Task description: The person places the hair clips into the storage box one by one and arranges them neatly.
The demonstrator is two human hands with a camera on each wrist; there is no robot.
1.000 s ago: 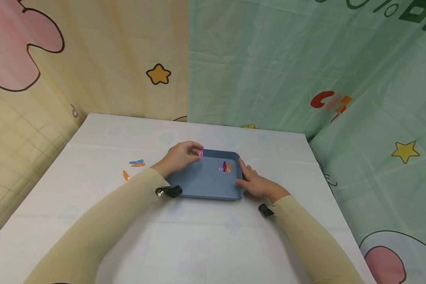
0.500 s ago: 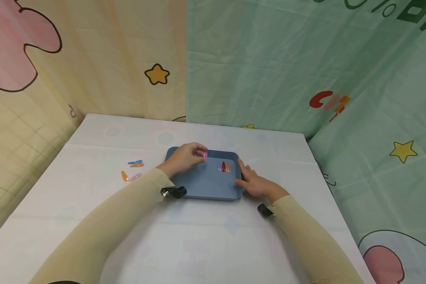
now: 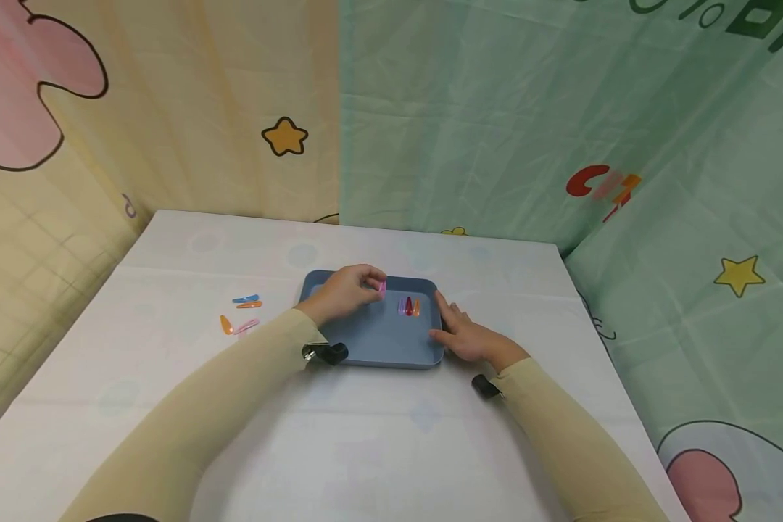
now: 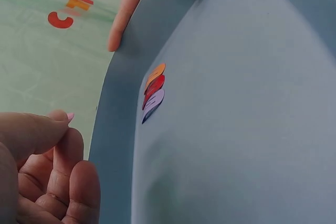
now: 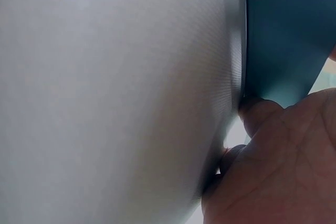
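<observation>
White cloth covers the table (image 3: 391, 449); left hand (image 3: 342, 293) pinches a glossy pink clip (image 3: 381, 287) over the smooth blue tray (image 3: 378, 341), right hand (image 3: 466, 337) lies flat at its 3 o'clock rim.

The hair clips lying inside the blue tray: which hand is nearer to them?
Left. The left hand hovers over the tray beside the hair clips; the right hand rests on its outer edge.

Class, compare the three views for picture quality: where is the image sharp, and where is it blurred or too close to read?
Head view: evenly lit, sharp, soft shadows. Left wrist view: blue tray and its three clips clear, left hand slightly soft. Right wrist view: too close, white tabletop blurred, right hand out of focus.
</observation>
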